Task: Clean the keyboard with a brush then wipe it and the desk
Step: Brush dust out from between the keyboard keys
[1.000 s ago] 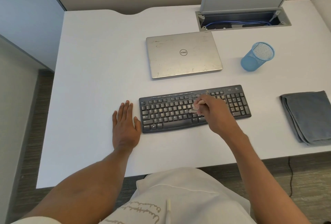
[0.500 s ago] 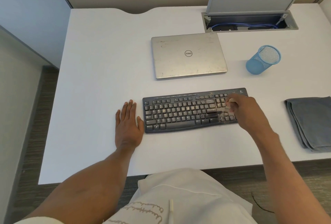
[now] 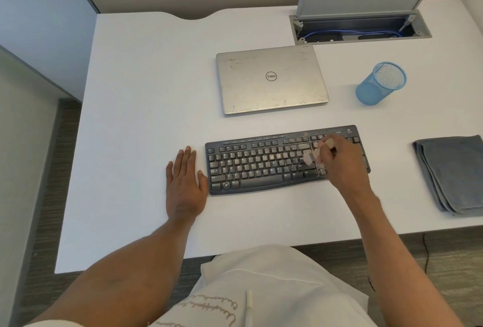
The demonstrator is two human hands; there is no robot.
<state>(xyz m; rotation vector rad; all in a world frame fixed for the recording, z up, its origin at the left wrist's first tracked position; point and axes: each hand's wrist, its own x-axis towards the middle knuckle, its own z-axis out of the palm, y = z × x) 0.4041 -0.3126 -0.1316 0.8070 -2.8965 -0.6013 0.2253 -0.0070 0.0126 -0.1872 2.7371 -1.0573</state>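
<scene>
Left hand (image 3: 184, 186) flat on desk (image 3: 136, 143), fingers straight and together, thumb against left end of keyboard (image 3: 261, 167). Keyboard dark, dusty, near front edge of desk, in front of closed silver laptop (image 3: 271, 79). Right hand (image 3: 339, 162) curled round small wooden-handled brush (image 3: 315, 154), bristles down on keys toward right side. Blue mesh pen cup (image 3: 380, 83) behind and to right. Folded grey cloth (image 3: 452, 172) at right edge, well apart from keyboard.

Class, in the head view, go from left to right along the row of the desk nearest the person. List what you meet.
In order: left hand → keyboard → folded grey cloth.
</scene>
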